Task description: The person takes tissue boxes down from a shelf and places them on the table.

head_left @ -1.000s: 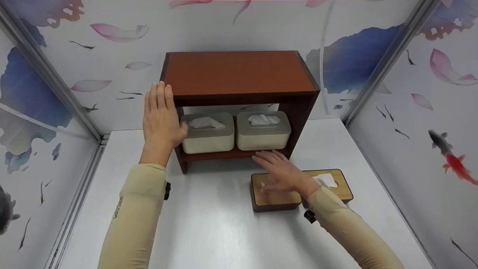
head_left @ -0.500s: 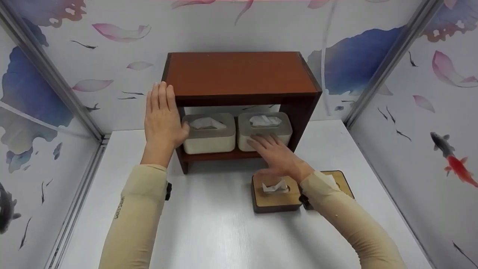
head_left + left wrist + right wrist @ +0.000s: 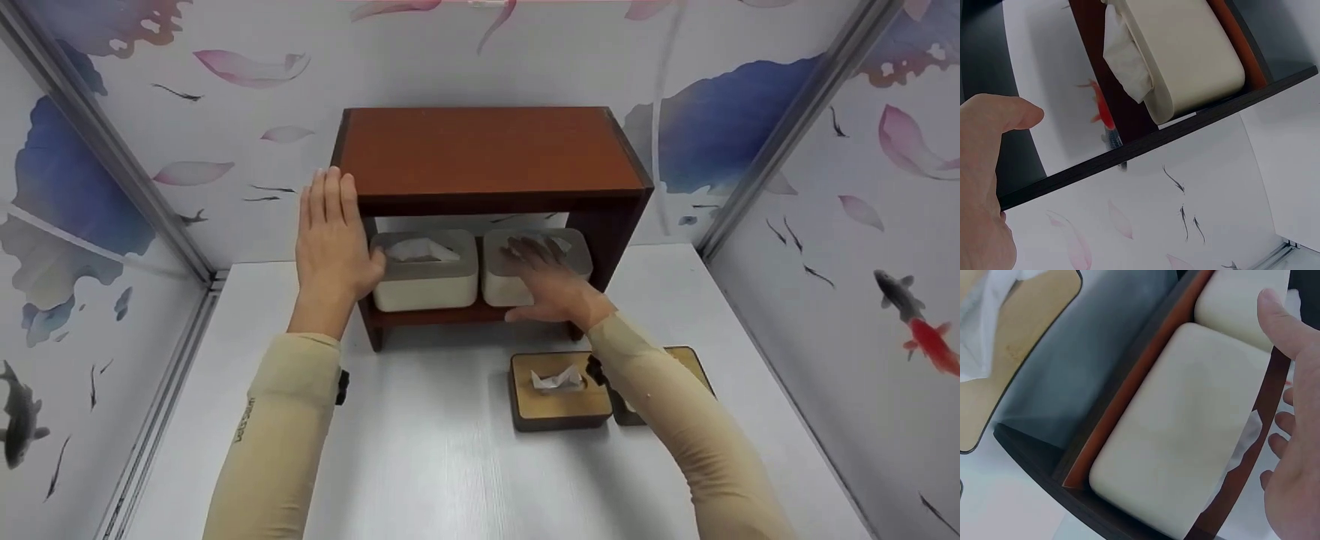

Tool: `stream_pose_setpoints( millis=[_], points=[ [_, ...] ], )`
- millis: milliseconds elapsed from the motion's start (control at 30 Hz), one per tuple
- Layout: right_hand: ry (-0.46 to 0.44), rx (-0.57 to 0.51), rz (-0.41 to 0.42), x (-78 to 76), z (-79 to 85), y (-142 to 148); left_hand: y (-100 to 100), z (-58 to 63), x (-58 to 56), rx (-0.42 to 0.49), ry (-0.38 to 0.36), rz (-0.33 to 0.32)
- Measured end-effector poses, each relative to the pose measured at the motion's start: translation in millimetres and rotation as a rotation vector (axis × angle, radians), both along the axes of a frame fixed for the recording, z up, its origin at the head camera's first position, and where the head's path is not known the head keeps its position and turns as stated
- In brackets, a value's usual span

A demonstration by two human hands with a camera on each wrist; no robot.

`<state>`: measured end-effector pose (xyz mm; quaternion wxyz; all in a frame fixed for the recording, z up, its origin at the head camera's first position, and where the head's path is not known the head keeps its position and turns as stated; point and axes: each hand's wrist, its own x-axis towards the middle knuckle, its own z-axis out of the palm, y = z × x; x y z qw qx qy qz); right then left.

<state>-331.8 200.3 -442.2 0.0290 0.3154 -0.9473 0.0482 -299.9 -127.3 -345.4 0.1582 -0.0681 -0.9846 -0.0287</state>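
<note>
Head: left hand [image 3: 330, 240] flat on shelf [image 3: 487, 150] | right wrist: right hand [image 3: 1292, 455] spread over cream box [image 3: 1185, 427], unclamped

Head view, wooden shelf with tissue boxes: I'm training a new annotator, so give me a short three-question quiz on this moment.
1. True or false: the left hand lies flat against the left side of the wooden shelf.
2. How many cream tissue boxes stand inside the shelf?
3. The right hand rests on: A) the left cream box, B) the right cream box, C) the wood-lidded box on the table.

Key: 1 true; 2 two; 3 B.
</note>
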Motion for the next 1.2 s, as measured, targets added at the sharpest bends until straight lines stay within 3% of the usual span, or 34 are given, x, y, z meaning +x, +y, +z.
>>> stream_pose_setpoints(
  millis=[267,633,1200],
  points=[
    [-0.041,0.053,-0.07,-21.0,1.2,-6,-1,-3.0,-0.1,-0.003,0.011,0.008],
    [-0.192,0.118,-0.166,-48.7,8.4,-17,2,-2.1,-1.4,0.004,-0.003,0.005],
    [-0.228,0.11,-0.184,-61.5,-4.0,-24,1,-2.8,-0.9,-0.025,0.014,0.021]
  ],
)
